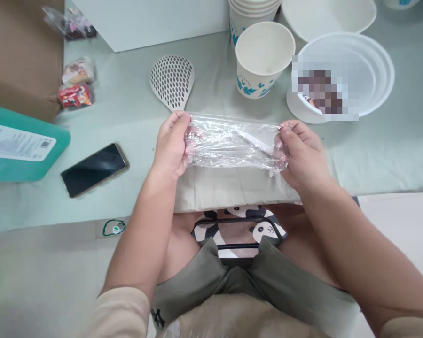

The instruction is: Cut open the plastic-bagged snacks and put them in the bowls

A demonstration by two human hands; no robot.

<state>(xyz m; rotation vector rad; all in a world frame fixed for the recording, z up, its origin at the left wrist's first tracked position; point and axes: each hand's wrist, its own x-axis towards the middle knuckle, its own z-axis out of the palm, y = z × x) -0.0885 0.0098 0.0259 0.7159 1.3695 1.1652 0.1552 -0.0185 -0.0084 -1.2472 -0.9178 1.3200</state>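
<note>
A crinkled piece of clear plastic film (229, 141) is stretched between my hands, just above the near side of the table. Whether it is a bag or a loose sheet I cannot tell. My left hand (171, 143) pinches its left end, thumb on top. At the opposite end, my right hand (303, 152) is closed on the bunched plastic. A narrow white strip (255, 142) shows in or beneath the film. Just beyond my left hand lies a grey perforated skimmer (172, 80), its handle hidden by the hand and film.
Paper cups (264, 61) and a translucent plastic bowl (373, 80) stand at the back right. A phone (94, 170), a green container (17, 145) and small wrapped snacks (75, 82) are on the left. A white board (155, 21) stands behind. The cloth's front edge (232, 206) is above my lap.
</note>
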